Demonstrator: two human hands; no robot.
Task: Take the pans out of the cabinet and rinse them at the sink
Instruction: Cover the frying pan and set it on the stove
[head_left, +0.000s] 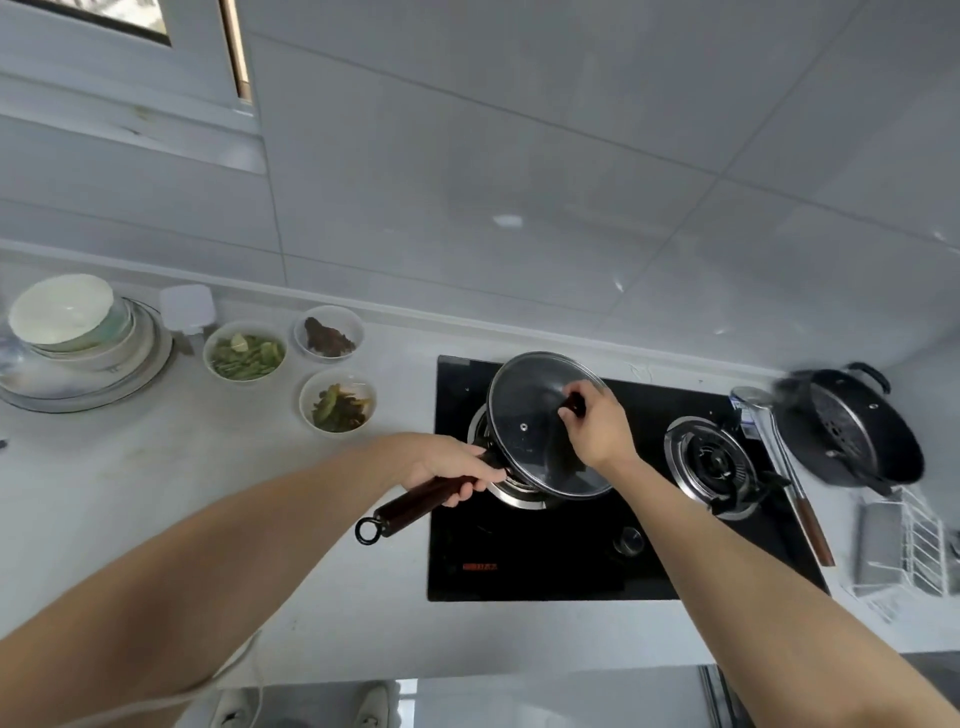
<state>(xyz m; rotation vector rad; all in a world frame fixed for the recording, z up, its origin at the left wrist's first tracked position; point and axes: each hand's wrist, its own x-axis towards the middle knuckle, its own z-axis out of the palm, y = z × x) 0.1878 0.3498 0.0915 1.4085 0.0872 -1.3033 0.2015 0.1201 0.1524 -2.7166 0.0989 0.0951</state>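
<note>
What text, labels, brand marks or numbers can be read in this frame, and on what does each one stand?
Nothing is legible.
Red marking on the front of the black hob: too blurred to read.
Blue and white label on the container behind the long-handled utensil: too small and blurred to read.
Glass lid, pan handle, bowls and wall tiles: no text visible.

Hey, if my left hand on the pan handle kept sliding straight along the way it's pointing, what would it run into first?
Your left hand grips the pan handle and points up-right along it, so it would probably meet the glass lid, tilted over the pan, first. Depth is hard to judge here.
</note>
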